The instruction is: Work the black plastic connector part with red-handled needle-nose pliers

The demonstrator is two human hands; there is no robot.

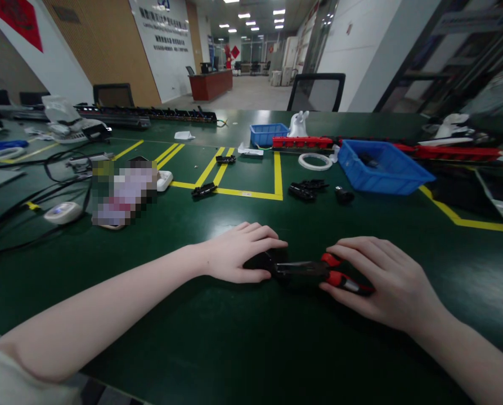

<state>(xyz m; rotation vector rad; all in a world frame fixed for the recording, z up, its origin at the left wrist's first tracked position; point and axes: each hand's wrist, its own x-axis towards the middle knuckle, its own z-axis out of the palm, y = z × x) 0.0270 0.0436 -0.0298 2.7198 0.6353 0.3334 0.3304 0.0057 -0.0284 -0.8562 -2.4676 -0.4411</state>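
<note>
Red-handled pliers (314,269) are pointing toward the person's left. The right hand (386,275) is gripping their handles between curled fingers and thumb, seemingly for leverage. At the pliers' tips, the left hand (238,253) is pinching a black part (257,261) between fingers and thumb, presumably steadying it against the tool. Beyond the pliers, loose black pieces (302,192) are lying; farther right, a blue bin (386,174) is standing.

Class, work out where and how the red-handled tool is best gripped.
Best by its red handles, from the right, I'd judge: they spread toward the right hand, so fingers and thumb can close round both, while the slim metal end points left, toward the left hand.
</note>
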